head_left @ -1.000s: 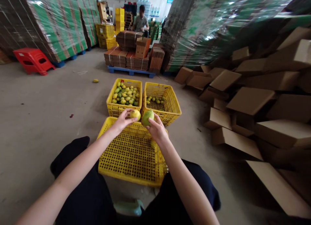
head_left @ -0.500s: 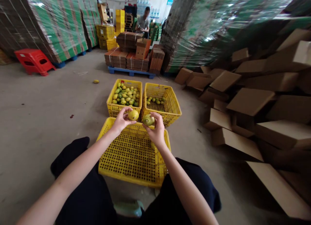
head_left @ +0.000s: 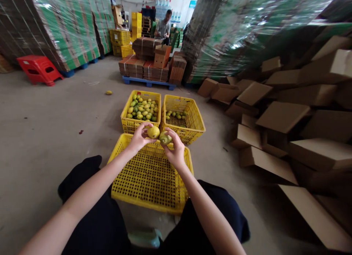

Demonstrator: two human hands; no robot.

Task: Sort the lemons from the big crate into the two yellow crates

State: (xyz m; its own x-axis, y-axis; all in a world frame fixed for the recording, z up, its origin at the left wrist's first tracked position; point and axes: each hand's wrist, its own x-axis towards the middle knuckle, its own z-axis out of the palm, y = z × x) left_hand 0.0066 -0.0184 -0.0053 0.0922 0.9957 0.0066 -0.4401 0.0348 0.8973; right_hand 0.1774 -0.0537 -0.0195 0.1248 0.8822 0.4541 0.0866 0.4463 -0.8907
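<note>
My left hand (head_left: 140,137) is closed around a yellow lemon (head_left: 153,132), held by the fingertips. In my right hand (head_left: 176,148) is a greener lemon (head_left: 165,138), close beside the yellow one; I cannot tell whether they touch. Both fruits are above the far rim of a yellow perforated crate (head_left: 145,178) between my knees. Beyond it stand two more yellow crates. The left crate (head_left: 126,123) holds many yellow and green lemons (head_left: 143,107); the right crate (head_left: 196,117) has several greenish lemons (head_left: 177,115) at its far side.
One lemon (head_left: 109,92) lies on the floor at left, past which is a red stool (head_left: 40,69). Open cardboard boxes (head_left: 283,115) are heaped along the right. A blue pallet (head_left: 148,82) bears bundled cardboard behind the crates. A person (head_left: 164,27) is in the background.
The two lemons have come closer together. My right hand has turned its greener lemon and moved slightly left, while my left hand has shifted a little right.
</note>
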